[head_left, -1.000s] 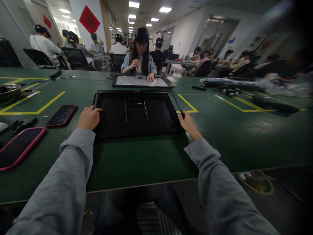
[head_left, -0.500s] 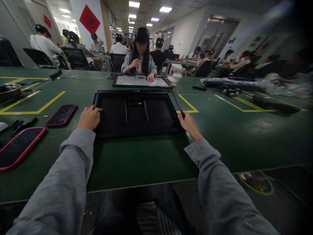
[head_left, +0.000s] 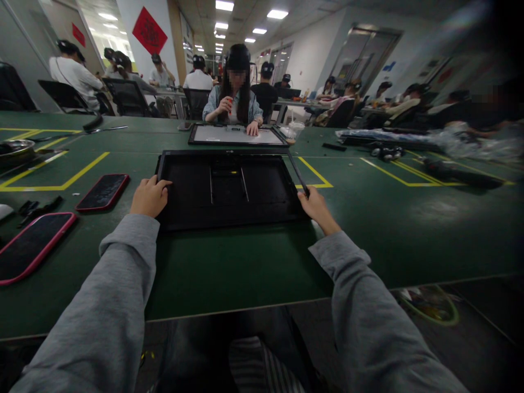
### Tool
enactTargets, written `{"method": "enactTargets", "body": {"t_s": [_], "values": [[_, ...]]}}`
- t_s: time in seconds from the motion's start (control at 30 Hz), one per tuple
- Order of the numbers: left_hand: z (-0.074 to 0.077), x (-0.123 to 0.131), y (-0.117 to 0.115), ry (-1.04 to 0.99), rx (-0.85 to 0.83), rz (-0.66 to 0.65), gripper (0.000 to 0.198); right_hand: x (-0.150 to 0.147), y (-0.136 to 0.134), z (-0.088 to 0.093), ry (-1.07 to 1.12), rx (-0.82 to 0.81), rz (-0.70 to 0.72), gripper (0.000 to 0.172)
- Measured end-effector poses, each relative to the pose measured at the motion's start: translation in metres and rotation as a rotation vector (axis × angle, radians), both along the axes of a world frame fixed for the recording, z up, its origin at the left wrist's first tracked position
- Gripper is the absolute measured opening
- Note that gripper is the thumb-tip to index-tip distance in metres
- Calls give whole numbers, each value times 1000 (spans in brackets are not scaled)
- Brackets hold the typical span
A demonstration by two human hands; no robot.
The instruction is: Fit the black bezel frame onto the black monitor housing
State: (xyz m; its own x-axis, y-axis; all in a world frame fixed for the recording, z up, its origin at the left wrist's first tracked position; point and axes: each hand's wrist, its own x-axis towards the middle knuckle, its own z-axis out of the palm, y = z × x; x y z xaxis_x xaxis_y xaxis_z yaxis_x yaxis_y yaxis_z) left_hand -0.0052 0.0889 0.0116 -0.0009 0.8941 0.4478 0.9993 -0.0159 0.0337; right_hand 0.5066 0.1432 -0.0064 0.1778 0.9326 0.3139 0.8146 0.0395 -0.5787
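A black monitor back cover (head_left: 186, 188) lies on the green table in front of me, hollow side up, with two thin metal rails inside. A thin black monitor bezel (head_left: 298, 174) with a small light logo on its far strip is over it. My left hand (head_left: 149, 197) is closed round the bezel's left side, its index finger stretched over the cover. At the other side, my right hand (head_left: 317, 208) grips the bezel's right strip, which stands out beyond the cover's right edge. The bezel's near strip cannot be told from the dark cover.
Two red-edged phones (head_left: 103, 192) lie on the left, near black straps (head_left: 40, 210). Across the table a person rests a hand on a display panel (head_left: 229, 134). A plastic cup (head_left: 295, 130) stands beside it. Plastic-wrapped parts (head_left: 385, 141) and a dark tool (head_left: 460, 173) lie right.
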Motion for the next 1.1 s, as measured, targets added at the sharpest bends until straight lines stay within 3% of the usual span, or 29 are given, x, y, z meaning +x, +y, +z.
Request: {"method": "enactTargets", "body": {"t_s": [0.37, 0.73, 1.1], "values": [[2, 4, -2, 29, -41, 16, 47, 0, 0, 2, -25, -44, -9, 36], [0, 1, -1, 0, -25, 8, 47, 0, -1, 3, -41, -64, -13, 40], [1, 3, -1, 25, -2, 13, 52, 3, 3, -1, -1, -18, 12, 36]]}}
